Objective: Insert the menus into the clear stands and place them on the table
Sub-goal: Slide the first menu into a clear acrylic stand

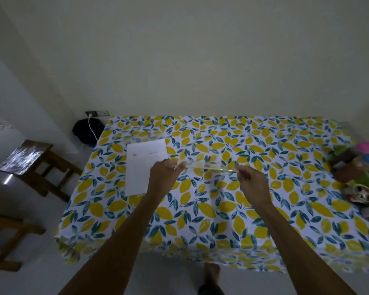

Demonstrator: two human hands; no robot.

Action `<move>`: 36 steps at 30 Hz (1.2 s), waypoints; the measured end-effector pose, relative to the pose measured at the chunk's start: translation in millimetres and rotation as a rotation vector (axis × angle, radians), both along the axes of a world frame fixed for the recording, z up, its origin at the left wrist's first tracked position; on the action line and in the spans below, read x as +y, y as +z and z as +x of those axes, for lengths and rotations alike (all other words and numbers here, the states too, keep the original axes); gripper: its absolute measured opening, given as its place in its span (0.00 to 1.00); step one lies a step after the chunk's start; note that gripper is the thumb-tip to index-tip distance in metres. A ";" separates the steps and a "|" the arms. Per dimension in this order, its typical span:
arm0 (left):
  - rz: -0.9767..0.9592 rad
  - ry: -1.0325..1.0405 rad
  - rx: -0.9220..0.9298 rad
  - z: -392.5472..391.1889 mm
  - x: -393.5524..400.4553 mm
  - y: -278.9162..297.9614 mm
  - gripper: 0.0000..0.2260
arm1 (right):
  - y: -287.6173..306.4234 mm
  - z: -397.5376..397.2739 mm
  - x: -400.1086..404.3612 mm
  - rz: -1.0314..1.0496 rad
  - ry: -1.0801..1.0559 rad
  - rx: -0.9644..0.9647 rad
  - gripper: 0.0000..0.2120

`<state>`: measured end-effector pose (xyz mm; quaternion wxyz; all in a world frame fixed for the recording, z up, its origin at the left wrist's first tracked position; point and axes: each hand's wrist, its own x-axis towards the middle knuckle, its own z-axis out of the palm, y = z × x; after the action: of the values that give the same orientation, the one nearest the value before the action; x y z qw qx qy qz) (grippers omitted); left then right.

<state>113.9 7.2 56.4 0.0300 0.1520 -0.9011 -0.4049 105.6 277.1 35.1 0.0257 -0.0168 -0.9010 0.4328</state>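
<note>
A clear acrylic stand (207,165) hangs just above the lemon-print tablecloth (200,209), held level between both hands. My left hand (164,177) pinches its left end and my right hand (251,182) pinches its right end. The stand looks empty and is nearly see-through, so its exact shape is hard to tell. White menu sheets (145,165) lie flat on the table to the left, partly hidden by my left hand. Another clear stand (143,138) seems to rest at the sheets' far edge, faint against the cloth.
A cluster of colourful items (358,167) crowds the table's right edge. A dark wooden stool (32,162) stands left of the table, with more wooden furniture (6,237) nearer. A black bag (87,130) with a white cable sits by the wall. My foot (211,279) shows below the table's front edge.
</note>
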 end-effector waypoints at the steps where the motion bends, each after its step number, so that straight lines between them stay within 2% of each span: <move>1: 0.033 0.003 0.018 -2.8 0.0 5.3 0.24 | 7.0 -3.2 1.3 -0.015 -0.001 0.023 0.13; 4: 0.034 -0.030 0.056 -20.8 -3.5 12.7 0.25 | 23.1 -25.0 1.9 -0.026 -0.007 0.090 0.13; 9: -0.070 -0.023 0.164 -75.6 -10.1 14.8 0.15 | 28.7 -87.5 -1.2 -0.004 -0.015 0.182 0.12; 12: -0.020 0.011 0.197 -108.0 -7.8 14.5 0.13 | 25.6 -130.4 -4.3 0.030 -0.017 0.167 0.12; 17: 0.074 0.079 0.088 -152.0 -9.7 -10.5 0.14 | -10.0 -179.8 -9.3 0.084 0.056 0.061 0.10; 21: 0.087 0.104 0.054 -171.1 -8.5 -29.6 0.12 | -47.9 -200.3 -11.0 0.061 0.081 -0.077 0.10; 25: 0.086 0.115 0.014 -179.2 -6.2 -41.7 0.11 | -79.7 -210.2 -12.1 0.078 0.114 -0.127 0.10; 29: 0.095 0.116 -0.021 -182.1 -6.5 -48.3 0.15 | -95.6 -212.9 -13.6 0.094 0.121 -0.082 0.12; 36: 0.050 0.110 -0.054 -191.7 -9.9 -53.2 0.16 | -98.0 -214.5 -14.5 0.144 0.137 -0.025 0.14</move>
<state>-77.8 -2.7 3.2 0.0243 0.2130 -0.8814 -0.4210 -109.0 262.6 -62.9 -0.0139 0.0413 -0.9291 0.3673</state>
